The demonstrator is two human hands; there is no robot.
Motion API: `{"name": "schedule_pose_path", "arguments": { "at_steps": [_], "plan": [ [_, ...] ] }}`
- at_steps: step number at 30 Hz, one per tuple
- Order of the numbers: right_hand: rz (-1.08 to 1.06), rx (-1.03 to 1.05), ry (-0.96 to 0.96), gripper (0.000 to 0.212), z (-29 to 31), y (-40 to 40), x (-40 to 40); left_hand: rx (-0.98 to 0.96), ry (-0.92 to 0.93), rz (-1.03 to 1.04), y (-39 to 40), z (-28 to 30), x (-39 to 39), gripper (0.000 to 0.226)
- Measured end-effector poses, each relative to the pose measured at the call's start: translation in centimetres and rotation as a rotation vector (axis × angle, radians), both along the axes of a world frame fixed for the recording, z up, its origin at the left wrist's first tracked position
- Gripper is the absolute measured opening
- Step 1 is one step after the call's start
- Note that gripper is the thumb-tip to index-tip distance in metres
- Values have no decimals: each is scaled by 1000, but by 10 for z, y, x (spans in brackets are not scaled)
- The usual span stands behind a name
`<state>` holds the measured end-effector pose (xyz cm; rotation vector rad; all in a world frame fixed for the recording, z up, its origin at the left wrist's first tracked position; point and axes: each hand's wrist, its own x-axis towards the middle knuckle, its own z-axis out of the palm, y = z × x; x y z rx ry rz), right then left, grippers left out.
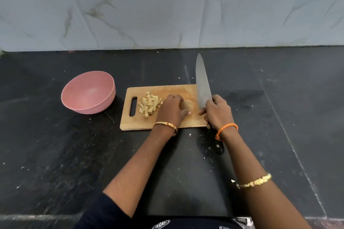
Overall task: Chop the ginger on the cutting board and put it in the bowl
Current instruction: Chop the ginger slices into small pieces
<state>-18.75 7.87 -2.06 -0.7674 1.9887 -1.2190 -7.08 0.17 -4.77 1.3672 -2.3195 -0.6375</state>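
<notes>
Pale-yellow chopped ginger [149, 104] is heaped near your cutting board's [167, 125] handle-slot end. Your left hand [172, 108] clamps the uncut ginger piece [188, 105] mid-board; your right hand [217, 112] grips the knife [202, 83], blade raised.

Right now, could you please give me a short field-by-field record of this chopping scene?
surface: dark countertop
cutting board: wooden, handle slot at left
chopped ginger: pile on board's left part
uncut ginger piece: on board, steadied by left hand
knife: gripped by right hand, blade raised, tip pointing away
pink bowl: left of board, no ginger inside
</notes>
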Motion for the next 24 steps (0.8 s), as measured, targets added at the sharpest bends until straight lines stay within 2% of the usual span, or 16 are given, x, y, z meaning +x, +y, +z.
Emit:
{"name": "schedule_pose_path", "arguments": {
  "at_steps": [4,8,11,16,20,24],
  "plan": [
    [75,85,192,25,-17,31,0,17,-2,-37,-2,-2,4,54],
    [85,87,310,35,-25,41,3,-19,-44,-67,-6,0,2,46],
    [95,90,335,39,-28,36,6,-18,-72,-28,-12,4,5,43],
    [170,75,336,37,-22,11,15,76,-90,-12,-24,11,2,51],
    [227,132,341,23,-12,-10,19,98,-67,38,-26,11,-1,53],
    [265,156,349,19,-10,-15,23,109,-3,70,-25,8,-1,54]
  ]
}}
